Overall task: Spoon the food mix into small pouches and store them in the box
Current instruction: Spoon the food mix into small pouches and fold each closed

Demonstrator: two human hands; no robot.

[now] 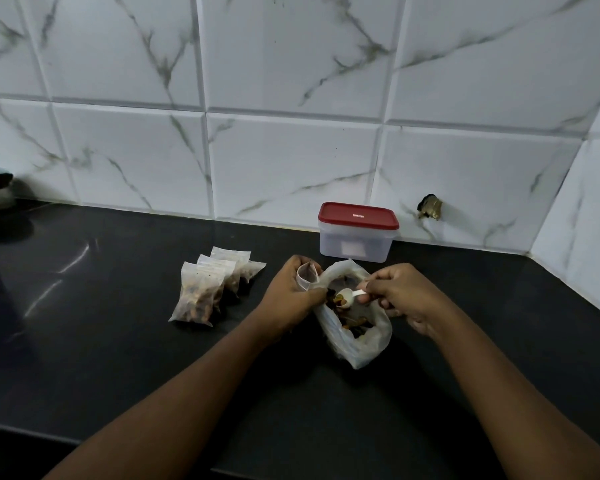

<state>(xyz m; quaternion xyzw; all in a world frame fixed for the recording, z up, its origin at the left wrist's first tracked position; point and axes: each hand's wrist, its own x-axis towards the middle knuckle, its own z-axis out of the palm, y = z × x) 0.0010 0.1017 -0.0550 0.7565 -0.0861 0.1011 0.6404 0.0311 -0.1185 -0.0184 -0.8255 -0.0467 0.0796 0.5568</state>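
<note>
On the dark counter (118, 341), your left hand (288, 296) pinches a small pouch (307, 276) open beside the big bag (355, 327), and your right hand (402, 296) grips a loaded spoon (347, 298) by its handle. Pouch film looks thin, limp and light, so I think you should hold it at the rim; the box (357, 233) stands closed behind.

Dim, soft light; counter (118, 306) glare streaks, edges bowed.

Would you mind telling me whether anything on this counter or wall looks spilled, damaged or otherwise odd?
Nothing looks spilled on the black counter; the filled pouches lie in a loose pile. The one oddity is a dark, ragged patch on the tiled wall right of the red-lidded box, which looks like a hole or broken fitting.
</note>
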